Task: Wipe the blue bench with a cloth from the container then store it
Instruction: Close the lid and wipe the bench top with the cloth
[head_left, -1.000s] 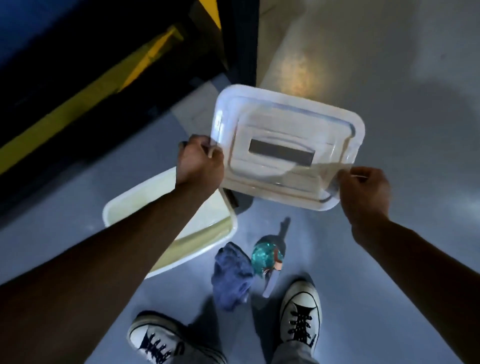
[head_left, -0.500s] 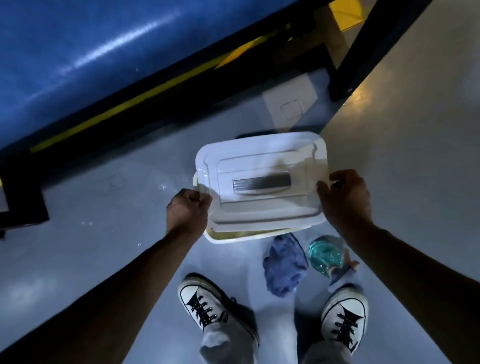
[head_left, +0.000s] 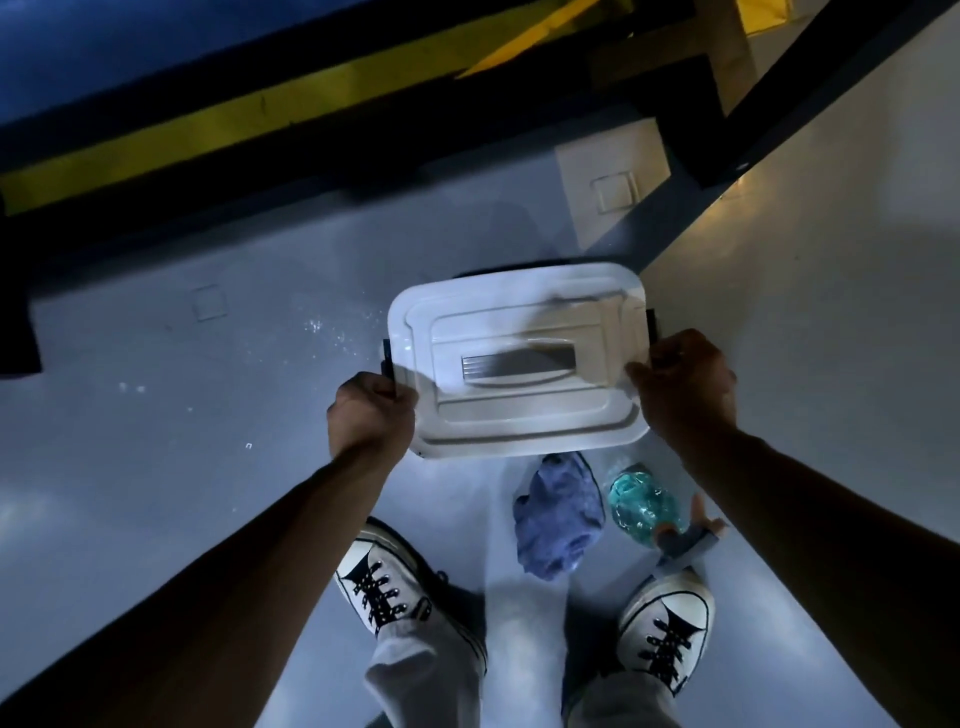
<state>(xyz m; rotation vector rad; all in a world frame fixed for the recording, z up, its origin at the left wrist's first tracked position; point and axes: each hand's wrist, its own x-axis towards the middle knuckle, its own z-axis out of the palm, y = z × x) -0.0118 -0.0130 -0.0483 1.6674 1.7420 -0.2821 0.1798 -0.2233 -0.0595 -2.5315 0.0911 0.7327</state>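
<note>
A white plastic lid (head_left: 519, 358) with a grey handle covers the container on the grey floor; the container body is hidden beneath it except for dark latches at both ends. My left hand (head_left: 371, 413) grips the lid's left edge and my right hand (head_left: 685, 389) grips its right edge. A crumpled blue cloth (head_left: 558, 514) lies on the floor just in front of the container, between my shoes. The blue bench (head_left: 130, 41) shows dimly along the top left, above a black and yellow frame.
A teal spray bottle (head_left: 644, 506) lies on its side right of the cloth. My two white sneakers (head_left: 387, 582) stand at the bottom. A black bench leg (head_left: 696, 140) and a pale floor plate (head_left: 613, 182) are beyond the container.
The lid has come down from mid-air onto the container, which is covered now. Both hands stayed on its ends. The view swung toward the bench frame.
</note>
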